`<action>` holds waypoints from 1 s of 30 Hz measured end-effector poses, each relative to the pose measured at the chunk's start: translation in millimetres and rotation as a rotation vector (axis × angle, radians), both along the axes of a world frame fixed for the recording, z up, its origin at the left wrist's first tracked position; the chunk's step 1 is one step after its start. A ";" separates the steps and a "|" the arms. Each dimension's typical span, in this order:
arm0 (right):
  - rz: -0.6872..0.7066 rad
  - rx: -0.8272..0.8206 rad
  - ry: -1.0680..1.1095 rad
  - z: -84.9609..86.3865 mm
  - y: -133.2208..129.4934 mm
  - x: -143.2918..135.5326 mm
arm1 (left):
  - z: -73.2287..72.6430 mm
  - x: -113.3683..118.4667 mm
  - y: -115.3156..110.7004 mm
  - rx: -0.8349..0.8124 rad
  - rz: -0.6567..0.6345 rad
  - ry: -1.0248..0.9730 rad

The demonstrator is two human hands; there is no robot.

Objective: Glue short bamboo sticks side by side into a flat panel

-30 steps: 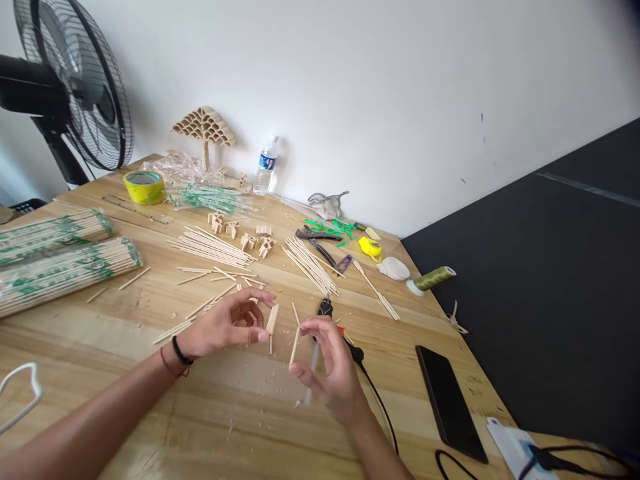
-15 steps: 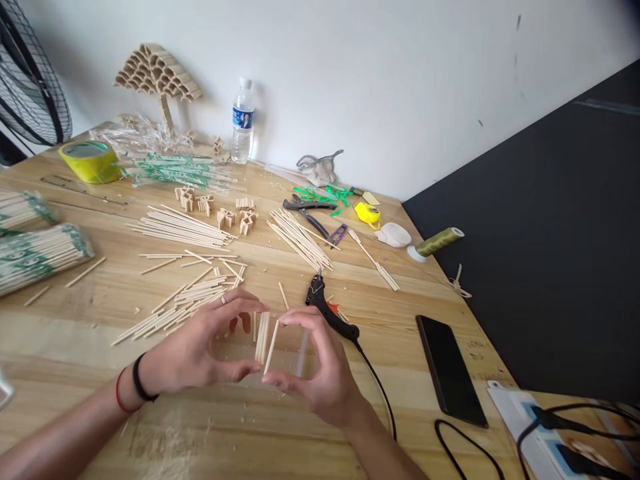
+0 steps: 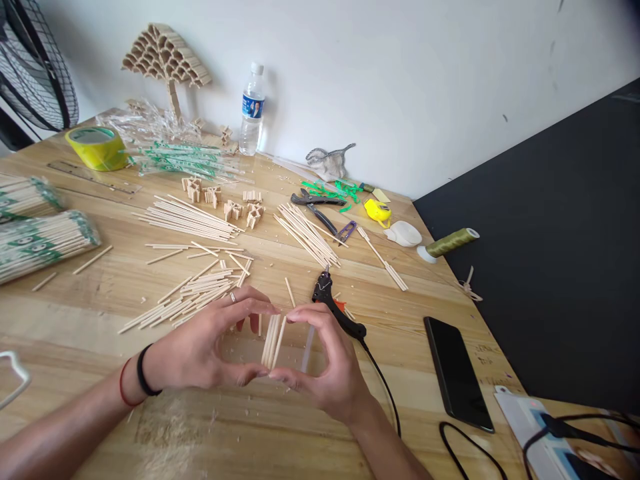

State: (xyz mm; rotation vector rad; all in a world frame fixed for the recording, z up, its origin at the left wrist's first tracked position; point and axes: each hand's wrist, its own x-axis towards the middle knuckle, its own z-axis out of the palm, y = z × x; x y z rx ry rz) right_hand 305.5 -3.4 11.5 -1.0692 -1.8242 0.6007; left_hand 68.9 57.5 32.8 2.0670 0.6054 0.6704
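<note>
Between thumb and fingers, my left hand (image 3: 210, 340) grips a small row of short wooden sticks (image 3: 271, 341) by their ends. My right hand (image 3: 327, 363) pinches a single wooden stick (image 3: 280, 342) the same way, tilted close beside that row. Whether the stick touches the row I cannot tell. Behind my right hand lies a black glue gun (image 3: 336, 308) with its cord trailing toward me. A pile of cut sticks (image 3: 200, 293) is spread beyond my left hand.
Longer sticks lie in two bunches (image 3: 190, 220) (image 3: 307, 233), near small glued stick pieces (image 3: 233, 211). Pliers (image 3: 320, 203), a phone (image 3: 457, 373) and a power strip (image 3: 530, 427) are to the right. A water bottle (image 3: 251, 113) and a stick-built tree (image 3: 167, 63) stand at the back.
My right hand's stick has come closer to the row in my left hand, and both hands are nearer together. The whole view has shifted slightly.
</note>
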 end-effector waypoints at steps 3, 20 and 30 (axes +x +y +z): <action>-0.002 0.001 -0.006 1.4 0.2 -0.6 | -1.3 -0.2 -1.4 -0.003 -0.004 0.001; 0.006 0.001 -0.027 6.1 0.4 -0.1 | 2.8 1.3 -1.9 0.005 0.001 0.013; 0.002 -0.014 -0.020 6.5 0.0 0.2 | 3.4 2.0 -3.1 0.029 0.006 0.007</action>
